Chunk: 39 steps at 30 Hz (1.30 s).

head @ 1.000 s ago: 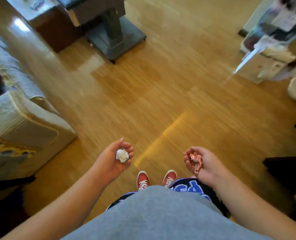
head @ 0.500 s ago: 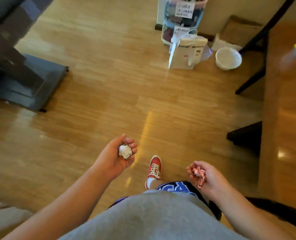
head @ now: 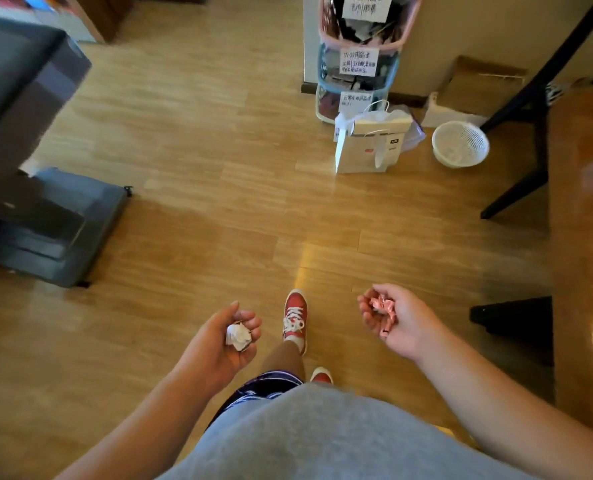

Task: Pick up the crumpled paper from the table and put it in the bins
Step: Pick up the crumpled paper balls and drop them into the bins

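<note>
My left hand (head: 219, 344) holds white paper (head: 238, 336), my right hand (head: 397, 318) pink paper (head: 381, 305); the white basket (head: 460, 144) is ahead, nearer my right.

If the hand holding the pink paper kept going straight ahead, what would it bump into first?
Probably nothing soon: ahead of the right hand is open wooden floor. Farther on stands the white paper bag, though depth is unclear.

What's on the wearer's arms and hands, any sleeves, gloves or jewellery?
Both forearms are bare up to the frame edge: no sleeves in view. The left hand and right hand have no gloves, and no rings, watch or bands are visible. Clothing in view: a grey top, dark shorts with purple print, and red lace-up sneakers.
</note>
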### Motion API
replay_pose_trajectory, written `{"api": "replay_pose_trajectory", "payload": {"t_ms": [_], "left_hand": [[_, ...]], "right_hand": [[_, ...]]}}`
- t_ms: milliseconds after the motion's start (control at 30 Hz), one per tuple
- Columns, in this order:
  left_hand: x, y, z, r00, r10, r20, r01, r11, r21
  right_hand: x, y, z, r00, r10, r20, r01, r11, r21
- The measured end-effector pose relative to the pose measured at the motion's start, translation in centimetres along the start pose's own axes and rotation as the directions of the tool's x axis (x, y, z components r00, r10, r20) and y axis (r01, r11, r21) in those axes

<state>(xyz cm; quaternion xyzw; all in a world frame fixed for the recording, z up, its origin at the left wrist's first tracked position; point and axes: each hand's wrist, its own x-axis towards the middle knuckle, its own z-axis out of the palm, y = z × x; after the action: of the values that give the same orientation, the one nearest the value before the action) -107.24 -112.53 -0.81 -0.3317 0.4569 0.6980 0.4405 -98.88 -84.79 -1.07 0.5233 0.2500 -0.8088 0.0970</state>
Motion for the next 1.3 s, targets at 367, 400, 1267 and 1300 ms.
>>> {"api": "replay_pose_trajectory", "payload": {"t_ms": [367, 400, 1267, 1300], "left_hand": [[11.6, 12.7, 17.0, 0.972, -0.177, 0.152, 0.115, 0.932, 0.344], [12.3, 13.1, 19.2, 0.966, -0.204, 0.158, 0.128, 0.911, 0.393], [23.7, 6.6, 58.7, 0.960, -0.271, 0.072, 0.129, 0.656, 0.744], [24.1, 6.5, 59.6, 0.960, -0.272, 0.072, 0.127, 0.647, 0.752]], "right_hand": [[2.7, -11.0, -0.3, 0.975, -0.072, -0.208, 0.128, 0.954, 0.270], [2.4, -11.6, -1.2, 0.969, -0.070, -0.239, 0.143, 0.942, 0.303], [3.6, -37.6, -19.5, 0.943, -0.142, -0.301, 0.289, 0.799, 0.527], [3.7, -38.5, -19.7, 0.944, -0.150, -0.292, 0.294, 0.785, 0.546]]}}
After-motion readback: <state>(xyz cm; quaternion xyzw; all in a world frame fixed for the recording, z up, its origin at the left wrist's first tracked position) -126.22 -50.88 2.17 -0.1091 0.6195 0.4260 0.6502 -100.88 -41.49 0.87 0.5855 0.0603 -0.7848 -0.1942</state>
